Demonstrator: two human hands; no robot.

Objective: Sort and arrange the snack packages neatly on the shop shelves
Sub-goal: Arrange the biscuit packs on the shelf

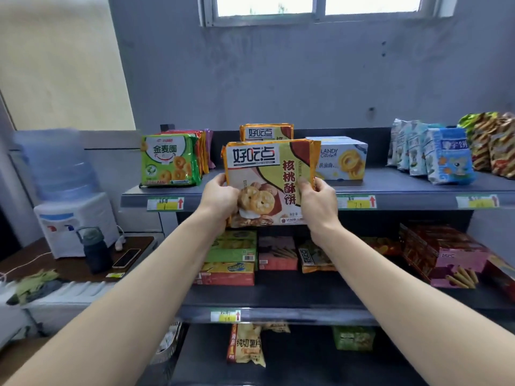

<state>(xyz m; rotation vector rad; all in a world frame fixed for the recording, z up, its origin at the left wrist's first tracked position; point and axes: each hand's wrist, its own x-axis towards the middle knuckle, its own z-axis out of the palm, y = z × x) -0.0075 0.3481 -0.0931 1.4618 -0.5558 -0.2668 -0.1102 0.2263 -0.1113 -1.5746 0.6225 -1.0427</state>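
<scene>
I hold an orange-and-yellow walnut cookie pack upright in front of the top shelf. My left hand grips its lower left edge and my right hand grips its right edge. A matching pack stands behind it on the top shelf. Green cookie packs stand to the left, a white-blue cookie box to the right, and blue-white bags farther right.
The middle shelf holds green, yellow and red boxes and a pink wafer box. A chip bag lies on the bottom shelf. At left stand a water dispenser, a dark bottle and a phone.
</scene>
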